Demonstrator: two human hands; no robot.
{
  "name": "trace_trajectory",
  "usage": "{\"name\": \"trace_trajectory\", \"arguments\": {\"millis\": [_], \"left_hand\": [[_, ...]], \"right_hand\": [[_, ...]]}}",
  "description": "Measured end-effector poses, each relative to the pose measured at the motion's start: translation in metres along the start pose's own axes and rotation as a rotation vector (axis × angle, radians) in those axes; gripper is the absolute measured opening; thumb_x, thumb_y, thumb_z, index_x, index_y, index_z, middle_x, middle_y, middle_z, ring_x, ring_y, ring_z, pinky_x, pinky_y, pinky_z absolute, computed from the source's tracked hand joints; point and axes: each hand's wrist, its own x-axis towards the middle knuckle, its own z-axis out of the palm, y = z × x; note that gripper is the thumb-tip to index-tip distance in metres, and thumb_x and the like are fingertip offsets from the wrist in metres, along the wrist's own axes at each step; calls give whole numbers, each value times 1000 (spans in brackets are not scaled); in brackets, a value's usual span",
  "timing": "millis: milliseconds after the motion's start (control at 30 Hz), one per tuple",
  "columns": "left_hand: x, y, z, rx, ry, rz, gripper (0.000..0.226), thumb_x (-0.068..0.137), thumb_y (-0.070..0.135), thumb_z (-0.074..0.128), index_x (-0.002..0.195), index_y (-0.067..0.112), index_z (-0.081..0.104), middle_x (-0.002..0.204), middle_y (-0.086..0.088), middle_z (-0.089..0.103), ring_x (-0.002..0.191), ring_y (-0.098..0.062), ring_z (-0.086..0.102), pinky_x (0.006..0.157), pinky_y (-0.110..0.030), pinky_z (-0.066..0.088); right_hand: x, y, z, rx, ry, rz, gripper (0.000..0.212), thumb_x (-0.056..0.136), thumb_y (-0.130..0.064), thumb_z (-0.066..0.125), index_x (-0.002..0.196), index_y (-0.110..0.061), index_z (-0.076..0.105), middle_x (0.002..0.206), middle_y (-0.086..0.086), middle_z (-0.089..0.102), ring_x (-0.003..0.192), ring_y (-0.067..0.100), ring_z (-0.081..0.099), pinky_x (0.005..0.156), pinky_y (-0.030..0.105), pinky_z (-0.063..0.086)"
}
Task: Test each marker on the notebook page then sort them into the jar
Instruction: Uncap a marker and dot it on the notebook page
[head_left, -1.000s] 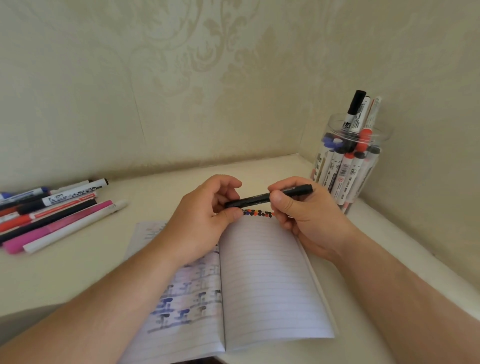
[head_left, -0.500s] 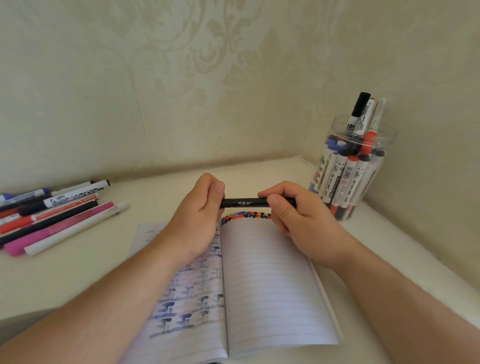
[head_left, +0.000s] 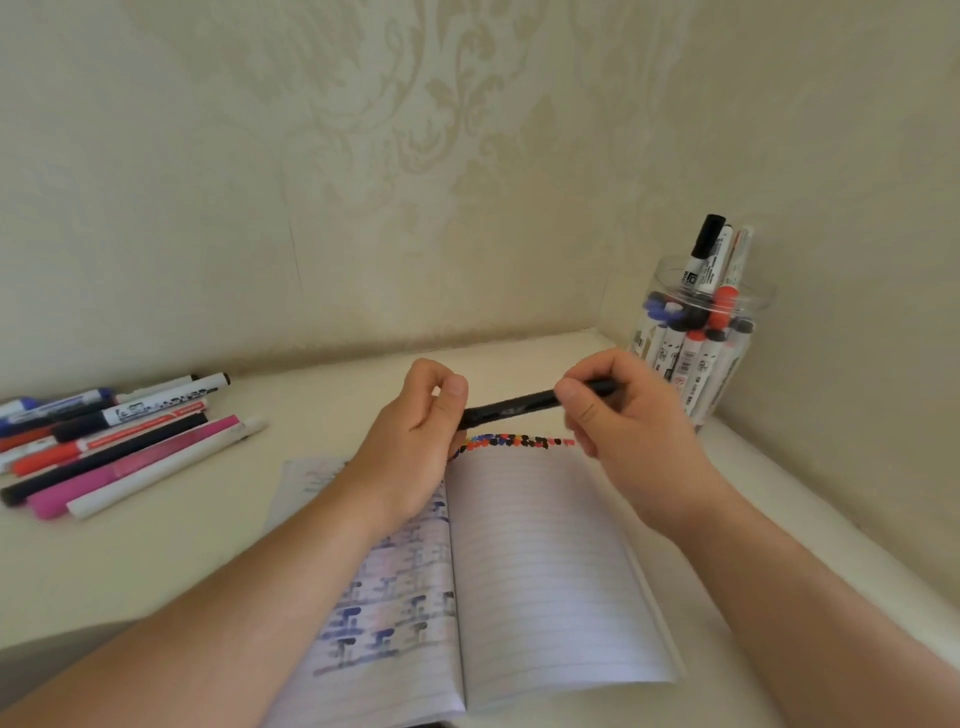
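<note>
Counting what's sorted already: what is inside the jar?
The clear jar holds upright markers with black, red and blue caps; three stick out above the rim. The right hand covers its lower left.

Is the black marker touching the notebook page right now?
No, the black marker is held in the air between the left hand and the right hand, above the notebook.

Bare forearms (head_left: 218, 623), no sleeves, no jewellery
</note>
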Motion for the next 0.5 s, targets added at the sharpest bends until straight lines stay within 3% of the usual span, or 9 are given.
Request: {"name": "trace_trajectory", "arguments": {"millis": [67,200,333,500], "left_hand": [[-3,2,-1,38,-46,13,24,106,50,40,102,27,46,65,4,53,63,-10,46,68,-32,40],[-3,2,0,156,-122,46,18,104,49,48,99,32,50,69,-6,57,59,-10,47,65,-36,39],[-6,7,2,245,-180,56,16,103,51,49,98,35,52,62,12,55,56,-4,49,59,-28,38],[-8,11,5,380,-191,73,14,101,53,48,100,39,50,70,15,60,64,-4,54,62,-30,41]], "right_hand": [[6,-19,-20,171,173,25,11,102,-15,66,92,-17,61,61,0,57,52,17,46,50,29,38],[24,-75,-84,325,385,-53,14,103,-22,65,89,-23,65,64,1,55,57,23,47,43,24,35],[51,-130,-135,59,477,-149,11,101,-31,67,91,-26,68,77,-4,60,56,13,53,50,23,44],[109,-131,-146,-141,451,-29,19,99,-30,71,111,-15,69,98,5,67,64,12,63,55,15,52]]}}
